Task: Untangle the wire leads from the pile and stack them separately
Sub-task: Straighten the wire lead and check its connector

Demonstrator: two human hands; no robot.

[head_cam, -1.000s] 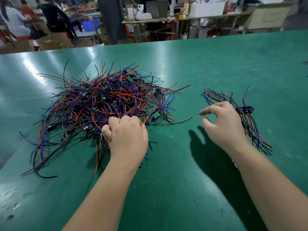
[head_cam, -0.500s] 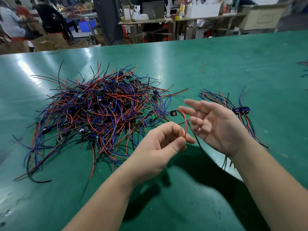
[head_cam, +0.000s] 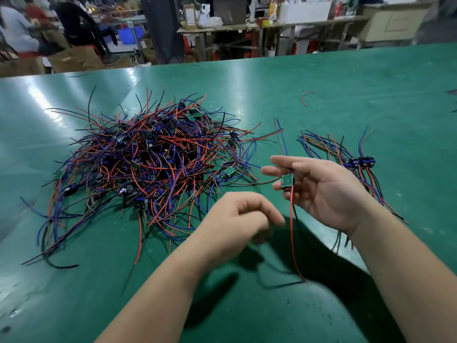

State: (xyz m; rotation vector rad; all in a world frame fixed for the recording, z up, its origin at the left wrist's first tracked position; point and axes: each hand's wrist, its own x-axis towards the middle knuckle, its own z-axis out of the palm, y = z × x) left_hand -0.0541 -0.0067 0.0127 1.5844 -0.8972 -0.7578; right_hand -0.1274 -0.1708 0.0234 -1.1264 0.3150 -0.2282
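sorting one lead at a time here, i reckon. on the left of the green desk [head_cam: 371,78] sits the big tangled pile [head_cam: 148,164] of red, blue and black wires. the left grip [head_cam: 235,219] hovers by the pile's near edge, fingers loosely curled but blurred, so i can't tell if it pinches anything. right of it, the right grip [head_cam: 321,191] pinches a freed lead [head_cam: 287,181] by its little green board, up off the desk. the lead's long axis runs near-far: blue ends point away past the fingers, red and black tails hang toward the person. next move, i'd guess: carry it right onto the sorted stack [head_cam: 356,164], board beside the others, wires parallel.
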